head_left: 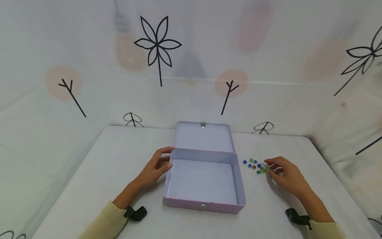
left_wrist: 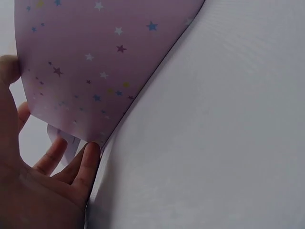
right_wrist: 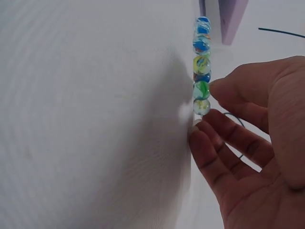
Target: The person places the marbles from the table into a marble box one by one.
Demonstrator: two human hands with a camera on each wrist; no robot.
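A shallow lilac metal box (head_left: pixel 206 207) lies on the table with its hinged lid (head_left: pixel 204 136) folded back, nothing inside. My left hand (head_left: pixel 155 167) holds the box's left wall, thumb at the rim and fingers reaching along to the back corner. In the left wrist view, the star-patterned outer wall (left_wrist: pixel 105 52) rises beside that hand. To the right of the box lies a loose group of glass marbles, blue, green and amber, among them a green swirled marble (right_wrist: pixel 202 89). My right hand (head_left: pixel 285 176) is at the group's right edge, fingers bent and parted, thumb right by the green marble.
White cloth covers the table (head_left: pixel 125 139). Behind it hangs a pale curtain (head_left: pixel 191 99) with line-drawn plants. A metal clasp (head_left: pixel 203 124) sits at the lid's far edge. Each wrist wears a black camera (head_left: pixel 137 214), and a thin dark cable (head_left: pixel 374 219) shows at far right.
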